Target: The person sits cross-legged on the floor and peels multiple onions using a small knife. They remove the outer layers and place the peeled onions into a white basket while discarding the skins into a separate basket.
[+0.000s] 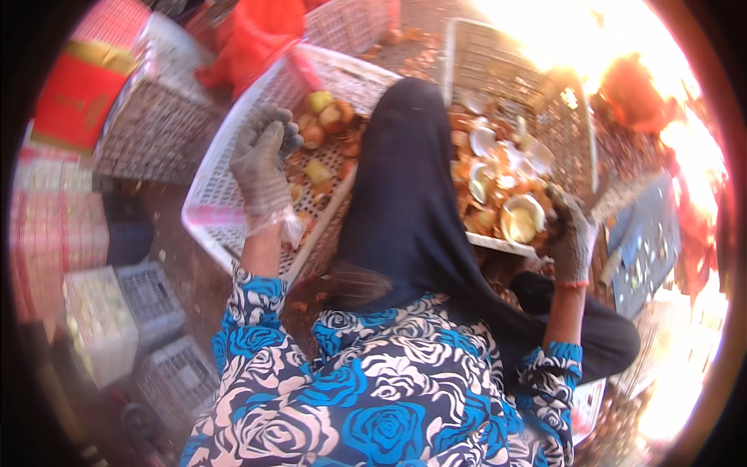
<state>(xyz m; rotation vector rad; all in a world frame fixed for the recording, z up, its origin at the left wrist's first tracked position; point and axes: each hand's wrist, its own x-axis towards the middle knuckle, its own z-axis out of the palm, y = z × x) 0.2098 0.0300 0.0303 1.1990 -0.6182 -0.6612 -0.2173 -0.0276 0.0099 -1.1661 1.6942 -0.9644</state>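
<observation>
My left hand, in a knitted work glove, is over a white plastic crate at the left. Its fingers are curled, and whether they hold anything cannot be told. Several onions lie in that crate beyond the fingertips. My right hand, gloved too, is at the near right corner of a second plastic crate. Its fingers are bent and dark; blur hides what, if anything, is in them. Onion skins and cut onion pieces fill the near part of this second crate.
My knee in dark cloth rises between the crates. A red mesh sack lies behind the left crate. Stacked crates and a red box stand at the left. Low at the left are more crates. Strong glare covers the upper right.
</observation>
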